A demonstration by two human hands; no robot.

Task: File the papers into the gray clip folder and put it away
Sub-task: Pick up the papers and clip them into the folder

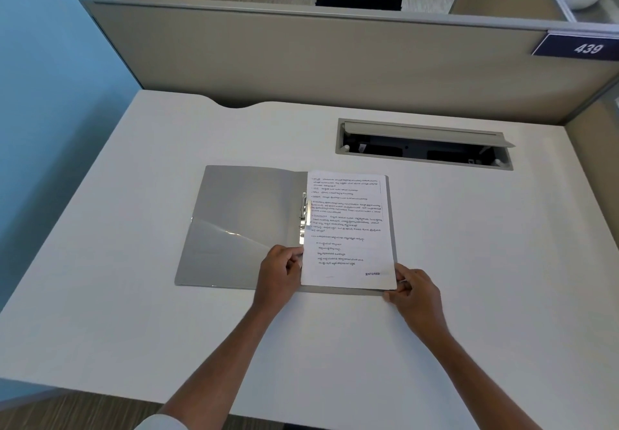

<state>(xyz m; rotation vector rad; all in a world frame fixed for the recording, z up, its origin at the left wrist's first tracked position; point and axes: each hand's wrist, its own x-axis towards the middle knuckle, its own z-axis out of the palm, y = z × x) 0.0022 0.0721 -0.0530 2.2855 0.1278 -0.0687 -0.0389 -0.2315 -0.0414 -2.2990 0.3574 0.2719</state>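
Note:
The gray clip folder (241, 221) lies open flat on the white desk (134, 295). A stack of printed papers (348, 228) rests on its right half, its left edge beside the metal clip (304, 210) at the spine. My left hand (281, 270) pinches the papers' lower left edge. My right hand (413, 287) holds the stack's lower right corner with curled fingers. The folder's left cover shows a clear inner pocket.
A recessed cable tray (423, 144) with its lid raised sits in the desk at the back right. A beige partition (301, 61) with a "439" sign (576, 48) closes off the far side. A blue wall (40, 94) stands to the left.

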